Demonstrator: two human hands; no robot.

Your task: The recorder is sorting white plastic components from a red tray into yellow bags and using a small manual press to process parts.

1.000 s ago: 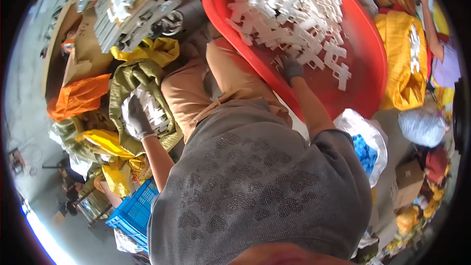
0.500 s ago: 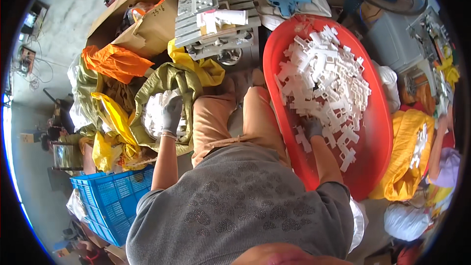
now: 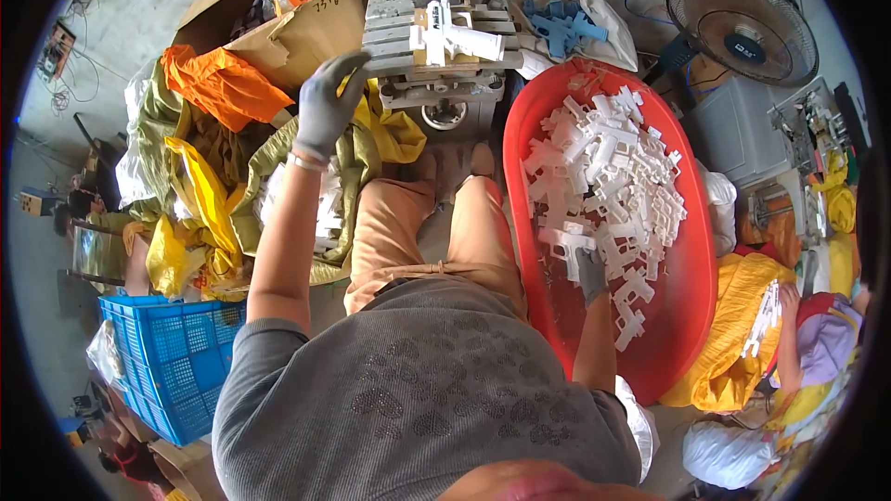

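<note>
Cluttered workshop floor surrounds me; my gloved left hand [image 3: 327,104], fingers spread and empty, reaches the grey press [image 3: 444,32] at upper centre, while my right hand [image 3: 591,276] digs into white plastic parts [image 3: 608,181] heaped in the red tub [image 3: 691,315], most seemingly unprocessed; its grip I cannot tell

R hand [image 3: 590,276] in white parts [image 3: 608,181]

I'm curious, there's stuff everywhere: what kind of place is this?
Probably a small workshop where plastic parts get sorted or put together. A red tub holds heaps of white plastic pieces, a grey metal machine stands in front, and sacks and a blue crate crowd the floor.
</note>
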